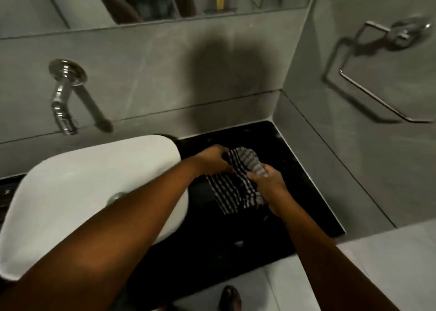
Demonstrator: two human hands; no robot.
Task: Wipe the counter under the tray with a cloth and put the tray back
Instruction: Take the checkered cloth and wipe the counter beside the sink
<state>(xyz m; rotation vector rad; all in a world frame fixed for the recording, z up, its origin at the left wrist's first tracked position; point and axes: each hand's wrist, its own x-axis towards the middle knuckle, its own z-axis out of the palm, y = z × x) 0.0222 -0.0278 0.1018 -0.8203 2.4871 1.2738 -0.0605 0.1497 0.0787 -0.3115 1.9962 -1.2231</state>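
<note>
A black-and-white striped cloth (pixel 238 185) is bunched over the black counter (pixel 295 180), to the right of the basin. My left hand (pixel 213 160) grips the cloth's far left end. My right hand (pixel 271 188) grips its right side, with a grey fold sticking up above the fingers. Both forearms reach in from the bottom left and bottom centre. No tray is in view.
A white basin (pixel 94 192) fills the left side, with a chrome wall tap (pixel 63 98) above it. Grey tiled walls close the counter at the back and right. A chrome towel ring (pixel 382 79) hangs on the right wall. A foot (pixel 230 297) stands on the pale floor.
</note>
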